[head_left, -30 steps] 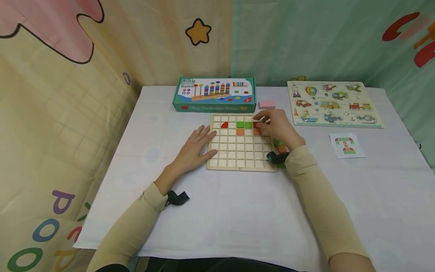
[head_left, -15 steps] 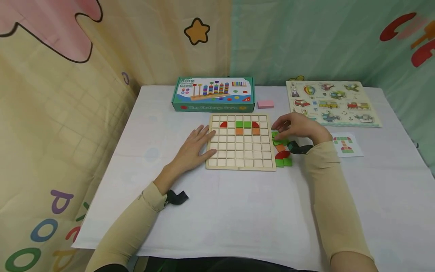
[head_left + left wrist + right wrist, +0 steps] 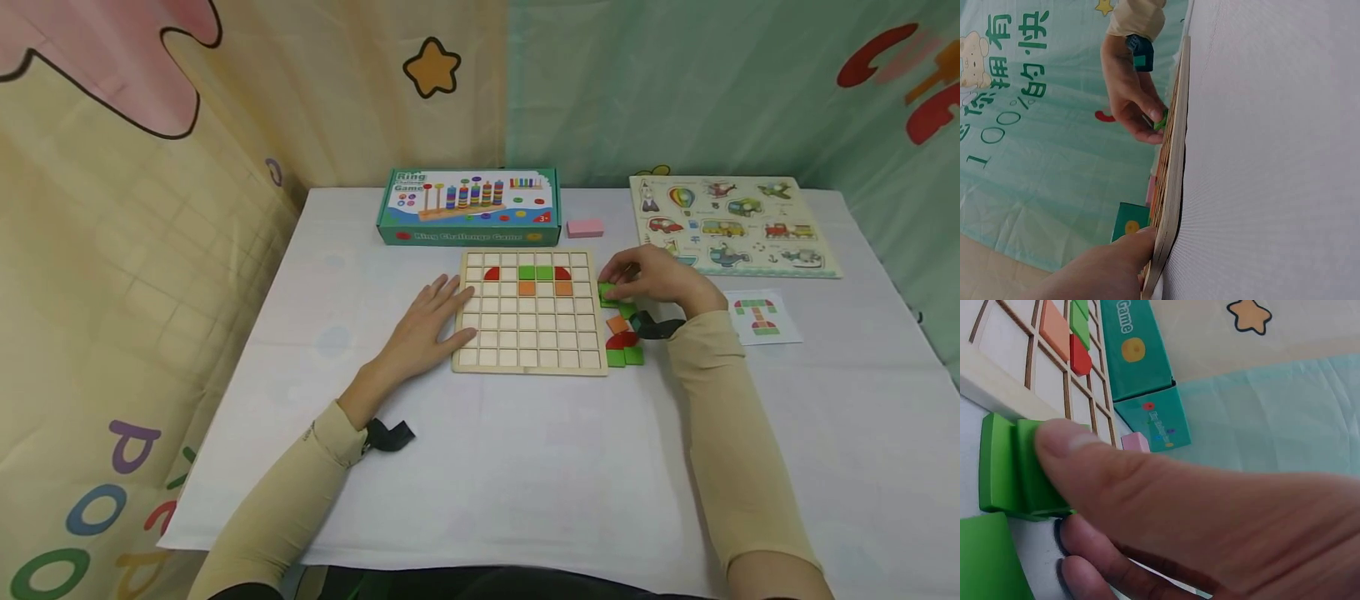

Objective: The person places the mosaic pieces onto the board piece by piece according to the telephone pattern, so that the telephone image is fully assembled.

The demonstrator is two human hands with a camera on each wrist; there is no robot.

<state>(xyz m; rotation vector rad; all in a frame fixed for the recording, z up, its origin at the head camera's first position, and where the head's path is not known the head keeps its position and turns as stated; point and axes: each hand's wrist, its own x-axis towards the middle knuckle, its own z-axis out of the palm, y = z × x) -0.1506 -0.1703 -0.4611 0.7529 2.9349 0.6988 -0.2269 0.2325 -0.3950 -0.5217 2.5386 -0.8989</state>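
Observation:
A wooden grid board [image 3: 528, 342] lies on the white table. Its upper rows hold green square tiles [image 3: 536, 272], orange tiles [image 3: 527, 288] and red rounded tiles [image 3: 562, 273]. My left hand [image 3: 423, 329] rests with spread, straight fingers at the board's left edge; its thumb [image 3: 1129, 250] touches the rim in the left wrist view. Just past the board's right edge, my right hand [image 3: 652, 279] pinches a green tile [image 3: 1044, 478] between thumb and fingers. Another green tile [image 3: 996, 462] leans right against it. The fingertips behind the tile are partly hidden.
Loose green, orange and red tiles [image 3: 622, 340] lie along the board's right side. Behind stand a green game box [image 3: 468, 237] and a pink block [image 3: 585, 228]. A vehicle puzzle board [image 3: 750, 250] and a pattern card [image 3: 783, 329] lie at the right.
My right hand has left the red tile at the board's upper right and moved right to the loose tiles, where it now pinches a green one. My left hand has stayed put.

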